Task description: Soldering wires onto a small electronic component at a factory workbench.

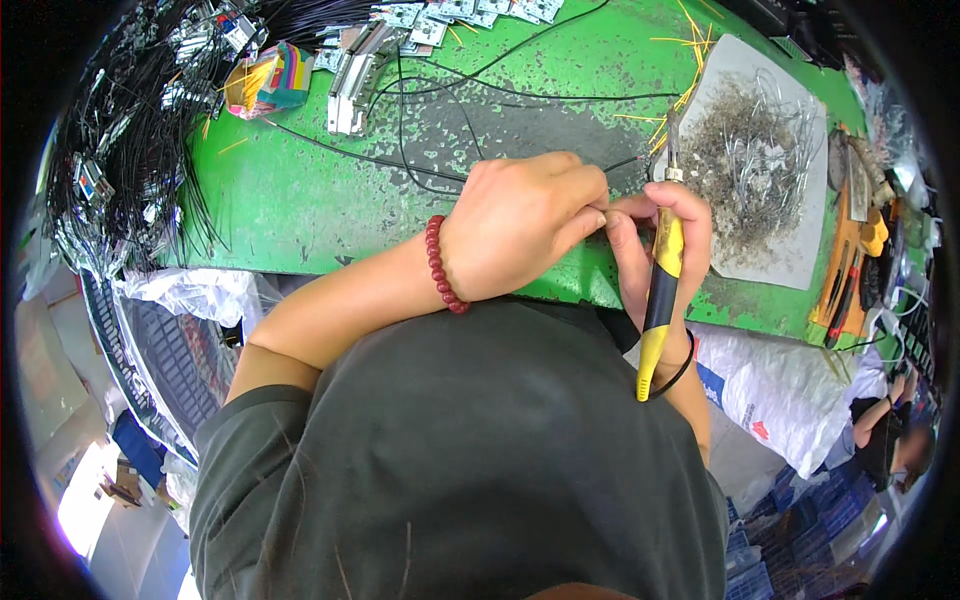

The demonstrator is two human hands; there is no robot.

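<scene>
My left hand [530,215], with a red bead bracelet [438,265] at the wrist, is closed with its thumb and forefinger pinched together. A thin black cable [400,168] runs into it from the left, and a short length shows again beyond its knuckles. Against those fingertips, my right hand [690,225] is closed too, its own fingertips meeting them. It holds a pen-shaped tool [660,300] with a yellow and black handle and a narrow metal tip pointing away from me. Whatever lies between the touching fingertips is too small to make out.
A grey board [795,255] carries a heap of scraps [745,160] at right; hand tools [850,240] lie beyond it. Yellow sticks [690,70] lie near the board. At left are a metal fixture [355,85], a colourful box [270,82] and a bundle of black cables [130,140].
</scene>
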